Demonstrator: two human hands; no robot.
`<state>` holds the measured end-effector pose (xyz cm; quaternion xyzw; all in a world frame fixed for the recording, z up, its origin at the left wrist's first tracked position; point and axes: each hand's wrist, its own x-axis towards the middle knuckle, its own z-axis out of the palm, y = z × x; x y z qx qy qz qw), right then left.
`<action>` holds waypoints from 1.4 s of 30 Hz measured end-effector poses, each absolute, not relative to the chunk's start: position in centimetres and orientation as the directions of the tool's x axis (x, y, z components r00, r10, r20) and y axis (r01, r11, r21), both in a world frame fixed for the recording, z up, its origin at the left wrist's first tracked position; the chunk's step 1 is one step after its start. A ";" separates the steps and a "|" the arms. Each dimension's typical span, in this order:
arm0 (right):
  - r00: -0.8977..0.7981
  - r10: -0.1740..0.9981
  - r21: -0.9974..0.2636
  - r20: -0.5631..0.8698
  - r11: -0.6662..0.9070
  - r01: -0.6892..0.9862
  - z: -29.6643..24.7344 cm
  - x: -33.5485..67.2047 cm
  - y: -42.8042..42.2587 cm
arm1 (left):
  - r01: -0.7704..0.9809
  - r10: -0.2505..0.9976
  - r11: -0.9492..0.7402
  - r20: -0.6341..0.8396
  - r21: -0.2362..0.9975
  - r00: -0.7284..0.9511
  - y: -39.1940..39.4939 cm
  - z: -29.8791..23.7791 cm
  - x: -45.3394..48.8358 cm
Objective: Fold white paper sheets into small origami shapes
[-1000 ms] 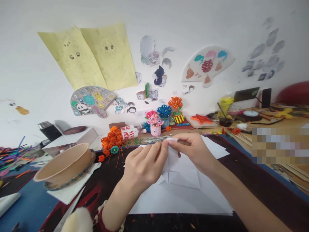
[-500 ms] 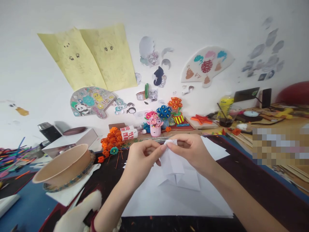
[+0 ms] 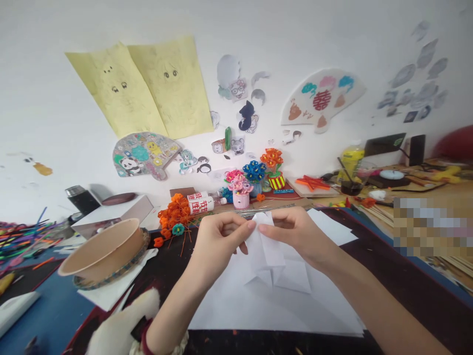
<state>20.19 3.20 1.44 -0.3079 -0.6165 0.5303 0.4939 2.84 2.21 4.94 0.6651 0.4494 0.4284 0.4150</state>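
Note:
Between my two hands is a folded piece of white paper (image 3: pixel 265 251), held upright with its folded flaps spreading at the lower end. My left hand (image 3: pixel 221 236) pinches its upper left edge between thumb and fingers. On the upper right, my right hand (image 3: pixel 290 227) grips it the same way, thumb in front and fingers mostly hidden behind. Beneath lie white paper sheets (image 3: pixel 295 313) on a dark mat (image 3: pixel 388 276). Whether the folded piece's lower end touches the sheets I cannot tell.
To the left stands a round tan bowl-like container (image 3: pixel 99 251) on papers. Behind my hands are orange flowers (image 3: pixel 175 212), a white bottle (image 3: pixel 201 203) and small flower pots (image 3: pixel 241 199). Bamboo sticks (image 3: pixel 380 217) lie to the right. A white furry thing (image 3: pixel 125 320) is by my left wrist.
My right thumb has shifted slightly right along the paper's top edge, apart from the left thumb. The whole view has drifted a little, so the background sits farther right.

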 end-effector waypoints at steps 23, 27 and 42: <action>-0.324 0.906 -0.962 0.272 0.264 -0.071 1.0 19.8 3.1 | 0.404 0.910 -0.409 0.335 0.818 0.243 2.3 5.1 2.5; -0.309 0.910 -0.960 0.277 0.278 -0.041 1.2 19.8 3.0 | 0.334 0.914 -0.378 0.290 0.863 0.285 2.5 5.2 2.2; -0.374 0.889 -0.959 0.264 0.284 -0.001 1.3 20.0 3.0 | 0.219 0.928 -0.272 0.196 0.937 0.316 2.6 5.4 2.1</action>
